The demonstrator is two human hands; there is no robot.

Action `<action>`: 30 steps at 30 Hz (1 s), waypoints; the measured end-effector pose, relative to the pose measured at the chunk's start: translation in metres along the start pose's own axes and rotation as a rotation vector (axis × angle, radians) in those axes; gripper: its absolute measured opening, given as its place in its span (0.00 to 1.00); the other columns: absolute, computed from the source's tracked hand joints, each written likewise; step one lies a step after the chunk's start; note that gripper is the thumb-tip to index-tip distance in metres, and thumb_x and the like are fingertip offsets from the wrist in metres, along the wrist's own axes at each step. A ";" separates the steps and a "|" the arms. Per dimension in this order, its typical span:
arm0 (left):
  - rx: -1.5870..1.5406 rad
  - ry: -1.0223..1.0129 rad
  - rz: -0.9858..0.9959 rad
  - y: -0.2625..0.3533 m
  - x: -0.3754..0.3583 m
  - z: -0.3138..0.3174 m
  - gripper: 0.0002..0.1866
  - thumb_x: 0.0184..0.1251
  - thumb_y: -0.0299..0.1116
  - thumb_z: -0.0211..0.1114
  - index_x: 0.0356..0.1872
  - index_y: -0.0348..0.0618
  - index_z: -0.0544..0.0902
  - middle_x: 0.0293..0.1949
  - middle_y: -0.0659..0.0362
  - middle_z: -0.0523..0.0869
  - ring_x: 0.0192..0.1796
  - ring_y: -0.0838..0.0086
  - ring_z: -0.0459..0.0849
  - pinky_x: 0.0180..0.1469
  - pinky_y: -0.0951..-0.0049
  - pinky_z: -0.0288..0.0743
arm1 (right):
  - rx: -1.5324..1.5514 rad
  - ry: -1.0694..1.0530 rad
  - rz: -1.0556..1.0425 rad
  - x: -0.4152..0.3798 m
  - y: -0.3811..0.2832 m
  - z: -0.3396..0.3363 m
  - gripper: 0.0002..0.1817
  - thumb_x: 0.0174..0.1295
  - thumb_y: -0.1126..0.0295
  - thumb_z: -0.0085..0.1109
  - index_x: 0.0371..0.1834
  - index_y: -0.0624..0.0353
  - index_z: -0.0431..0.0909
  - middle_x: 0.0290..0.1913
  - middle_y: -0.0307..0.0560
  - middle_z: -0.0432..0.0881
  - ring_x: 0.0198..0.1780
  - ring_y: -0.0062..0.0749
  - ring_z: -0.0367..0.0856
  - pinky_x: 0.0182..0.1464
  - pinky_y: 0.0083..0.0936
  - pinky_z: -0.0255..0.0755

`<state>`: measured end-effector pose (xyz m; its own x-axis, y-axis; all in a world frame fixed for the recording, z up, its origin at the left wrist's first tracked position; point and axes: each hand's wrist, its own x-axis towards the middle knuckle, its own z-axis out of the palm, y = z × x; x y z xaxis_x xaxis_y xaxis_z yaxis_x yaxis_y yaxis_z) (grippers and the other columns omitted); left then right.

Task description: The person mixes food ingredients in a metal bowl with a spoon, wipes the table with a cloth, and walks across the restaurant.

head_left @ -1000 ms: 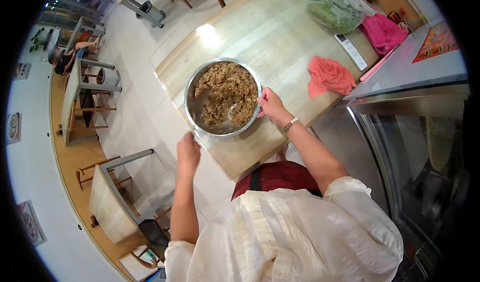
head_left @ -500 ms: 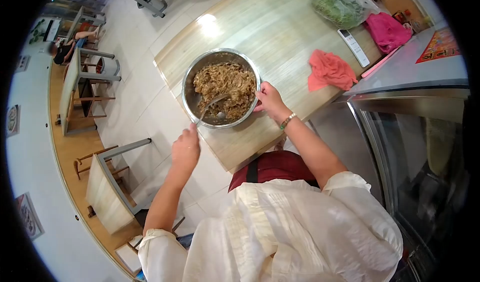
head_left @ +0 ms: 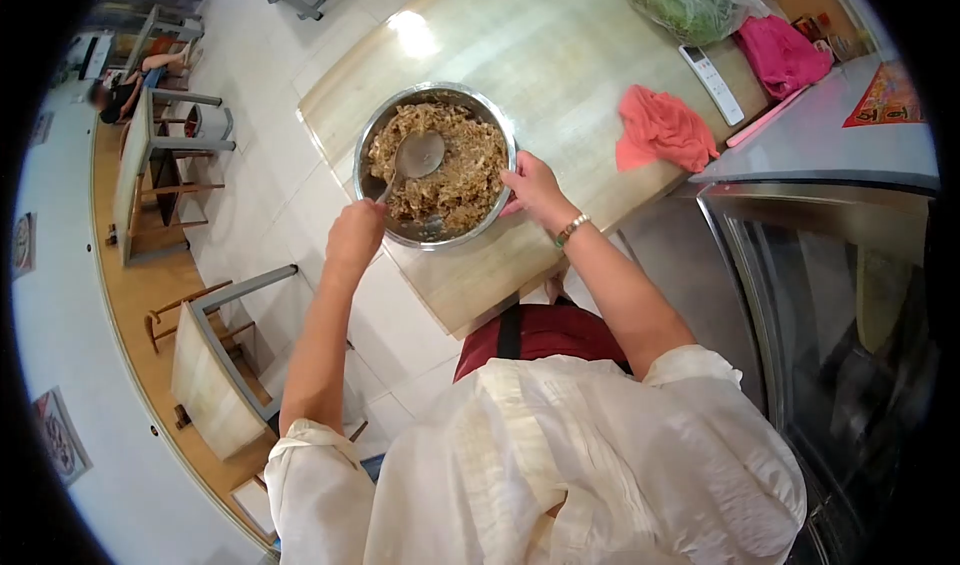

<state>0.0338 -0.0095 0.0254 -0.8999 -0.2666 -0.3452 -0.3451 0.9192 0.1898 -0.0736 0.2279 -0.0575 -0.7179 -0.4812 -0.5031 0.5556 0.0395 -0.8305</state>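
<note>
The left hand (head_left: 355,233), left of centre in the frame, is closed around the handle of a metal spoon (head_left: 412,157) whose bowl rests on the brown shredded food (head_left: 455,165). The right hand (head_left: 533,187) grips the near rim of the round steel bowl (head_left: 372,135), which sits upper centre on the pale wooden counter (head_left: 560,75), with a crumpled orange cloth (head_left: 662,130) to its right.

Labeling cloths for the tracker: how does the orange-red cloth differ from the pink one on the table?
The orange-red cloth is coral; the pink cloth is magenta. The orange-red cloth lies nearer the metal bowl and the right hand, on bare wood; the pink cloth sits farther back at the table's far end, beside the bag of greens. The white remote lies between them. Both are crumpled, untouched.
</note>
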 end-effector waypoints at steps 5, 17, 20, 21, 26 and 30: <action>-0.309 -0.241 -0.263 0.050 -0.028 0.015 0.19 0.66 0.40 0.51 0.27 0.32 0.79 0.26 0.40 0.80 0.33 0.44 0.78 0.37 0.52 0.71 | 0.114 -0.025 0.008 0.002 0.004 -0.005 0.09 0.60 0.72 0.49 0.26 0.62 0.61 0.28 0.44 0.68 0.27 0.29 0.77 0.22 0.27 0.81; 0.112 -0.235 -0.054 0.029 -0.053 0.008 0.13 0.66 0.36 0.48 0.35 0.40 0.79 0.31 0.44 0.82 0.34 0.47 0.80 0.37 0.53 0.74 | 0.015 -0.002 0.025 -0.006 -0.005 -0.002 0.09 0.61 0.71 0.49 0.27 0.64 0.63 0.29 0.46 0.70 0.25 0.31 0.78 0.22 0.26 0.81; 0.276 -0.103 0.031 0.005 -0.018 -0.013 0.14 0.67 0.37 0.47 0.34 0.40 0.80 0.30 0.45 0.82 0.33 0.49 0.81 0.37 0.55 0.75 | 0.019 -0.020 0.021 -0.005 -0.002 -0.002 0.08 0.61 0.72 0.48 0.28 0.64 0.63 0.29 0.46 0.70 0.26 0.30 0.78 0.23 0.26 0.81; 0.288 -0.040 0.002 0.005 -0.015 -0.017 0.14 0.67 0.37 0.47 0.34 0.41 0.80 0.30 0.46 0.82 0.33 0.52 0.82 0.36 0.57 0.76 | 0.015 -0.024 0.023 -0.006 0.001 -0.002 0.08 0.61 0.72 0.48 0.28 0.64 0.63 0.29 0.46 0.70 0.26 0.30 0.78 0.23 0.26 0.81; 0.231 -0.125 0.012 0.022 -0.057 0.003 0.13 0.66 0.40 0.49 0.34 0.41 0.77 0.24 0.43 0.81 0.30 0.48 0.80 0.32 0.52 0.74 | 0.089 -0.023 0.018 -0.006 0.001 0.002 0.08 0.61 0.72 0.48 0.29 0.64 0.63 0.29 0.47 0.70 0.24 0.31 0.78 0.23 0.26 0.81; 0.282 -0.008 0.046 0.006 -0.016 0.003 0.15 0.67 0.43 0.47 0.33 0.41 0.74 0.27 0.46 0.82 0.30 0.52 0.82 0.32 0.54 0.75 | 0.084 -0.014 -0.010 -0.008 -0.001 0.003 0.07 0.61 0.72 0.47 0.29 0.64 0.63 0.29 0.47 0.71 0.25 0.32 0.79 0.23 0.26 0.81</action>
<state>0.0468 0.0006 0.0291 -0.9102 -0.2215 -0.3500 -0.2151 0.9749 -0.0577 -0.0665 0.2291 -0.0519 -0.7180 -0.4937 -0.4908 0.5818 -0.0384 -0.8125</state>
